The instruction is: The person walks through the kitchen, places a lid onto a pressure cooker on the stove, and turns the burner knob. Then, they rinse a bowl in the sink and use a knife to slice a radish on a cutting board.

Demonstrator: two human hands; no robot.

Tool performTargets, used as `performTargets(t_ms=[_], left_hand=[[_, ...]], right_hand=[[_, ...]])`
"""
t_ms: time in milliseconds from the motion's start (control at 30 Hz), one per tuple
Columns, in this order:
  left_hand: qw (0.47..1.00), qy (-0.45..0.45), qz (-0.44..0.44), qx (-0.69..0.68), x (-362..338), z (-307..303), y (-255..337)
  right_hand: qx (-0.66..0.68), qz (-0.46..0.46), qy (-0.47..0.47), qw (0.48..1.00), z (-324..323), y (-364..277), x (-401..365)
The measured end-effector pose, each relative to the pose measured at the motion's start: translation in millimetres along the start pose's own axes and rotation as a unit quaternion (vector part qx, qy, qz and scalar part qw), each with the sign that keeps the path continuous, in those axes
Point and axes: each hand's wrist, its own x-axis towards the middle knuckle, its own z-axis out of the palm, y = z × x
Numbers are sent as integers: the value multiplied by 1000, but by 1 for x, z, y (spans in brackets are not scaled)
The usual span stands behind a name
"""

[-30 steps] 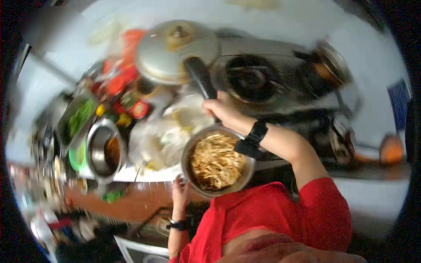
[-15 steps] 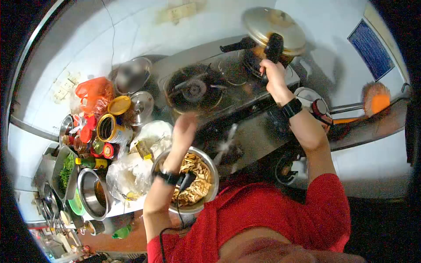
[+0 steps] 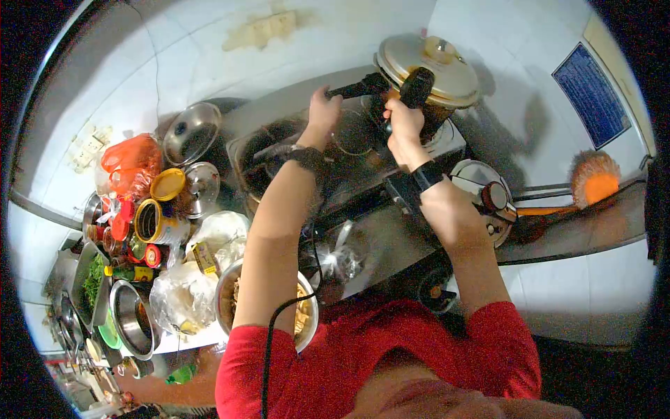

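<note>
A metal pressure cooker [image 3: 441,115] sits at the far right end of the stove, its pale, stained lid [image 3: 457,73] on top. My right hand [image 3: 405,129] is wrapped around the black lid handle [image 3: 417,87], which points toward me. Stretched forward over the stove, my left hand [image 3: 323,115] closes on the outer end of another black handle [image 3: 359,86], the cooker's pot handle, sticking out to the left. The two handles stand apart at an angle.
Left of the cooker is a gas burner [image 3: 262,150]. Below my left arm stands a metal bowl [image 3: 312,328] of sliced food. Jars, a red bag [image 3: 129,164], greens [image 3: 93,279] and a steel basin [image 3: 125,318] crowd the left counter. A round lidded appliance [image 3: 488,188] is near my right forearm.
My left hand has moved forward from above the bowl and stove front onto the cooker's pot handle. My right hand stays on the lid handle. The view has shifted slightly.
</note>
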Motion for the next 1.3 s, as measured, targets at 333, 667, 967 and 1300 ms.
performTargets(t_ms=[333, 667, 967, 1300], left_hand=[[994, -40, -44, -96, -6, -4, 12], [995, -92, 3, 48, 8, -15, 0], [990, -56, 57, 118, 1, -17, 14], [985, -97, 23, 138, -5, -23, 24]], right_hand=[[-46, 17, -64, 997, 11, 14, -1], [-56, 62, -84, 993, 21, 26, -1], [-109, 31, -20, 993, 32, 40, 6], [-266, -100, 129, 950, 76, 75, 27]])
